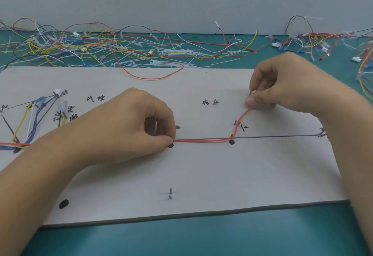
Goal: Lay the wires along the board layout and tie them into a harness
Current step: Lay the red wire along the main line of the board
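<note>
While left hand (121, 126) and right hand (282, 82) pinch it, red wire (201, 140), flat along board (201, 177) line, bending upward.

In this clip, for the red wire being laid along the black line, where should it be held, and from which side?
Pinch the red wire near its free end from above, as the right hand does: that stretch bends off the line toward the board's far edge. The left hand holds the flat run down on the line from above.

Wire-harness assy workbench: marked layout board (201, 175), loose wires (80, 48) & cable ties (177, 53) on green mat (181, 237).
</note>
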Tool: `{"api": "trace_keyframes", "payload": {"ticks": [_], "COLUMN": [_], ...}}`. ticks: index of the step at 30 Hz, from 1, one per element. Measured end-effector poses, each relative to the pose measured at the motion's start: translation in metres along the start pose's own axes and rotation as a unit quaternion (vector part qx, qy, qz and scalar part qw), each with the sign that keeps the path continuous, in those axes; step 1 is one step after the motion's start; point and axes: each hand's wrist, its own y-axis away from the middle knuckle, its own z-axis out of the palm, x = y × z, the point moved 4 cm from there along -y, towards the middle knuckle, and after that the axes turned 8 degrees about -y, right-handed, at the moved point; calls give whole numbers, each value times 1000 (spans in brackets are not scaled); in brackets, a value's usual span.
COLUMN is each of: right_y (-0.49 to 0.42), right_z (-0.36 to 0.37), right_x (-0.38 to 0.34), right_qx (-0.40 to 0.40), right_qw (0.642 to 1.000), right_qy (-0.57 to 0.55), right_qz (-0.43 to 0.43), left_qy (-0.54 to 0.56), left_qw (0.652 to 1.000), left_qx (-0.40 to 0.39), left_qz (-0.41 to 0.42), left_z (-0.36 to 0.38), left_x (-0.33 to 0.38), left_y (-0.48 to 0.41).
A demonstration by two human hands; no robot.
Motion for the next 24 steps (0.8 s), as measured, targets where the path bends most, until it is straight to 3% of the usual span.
{"api": "trace_keyframes", "payload": {"ticks": [6, 13, 16, 22, 24], "right_y": [2, 14, 17, 7, 8], "right_z": [-7, -29, -32, -18, -21], "right_x": [16, 24, 31, 29, 27], "right_qx": [22, 25, 31, 56, 61], "right_qw": [988, 951, 956, 990, 988], "right_qy": [-154, -306, -289, -131, -144], "right_qz": [23, -43, -27, 10, -1], "left_qy": [-5, -14, -17, -29, -33], "left_qw": [1000, 1000, 1000, 1000, 999], "left_qx": [-1, 5, 6, 6, 6], "left_qz": [4, 6, 5, 11, 13], "left_z": [1, 2, 2, 1, 0], "left_x": [-1, -1, -2, -2, -2], "left_y": [0, -1, -1, -1, 0]}}
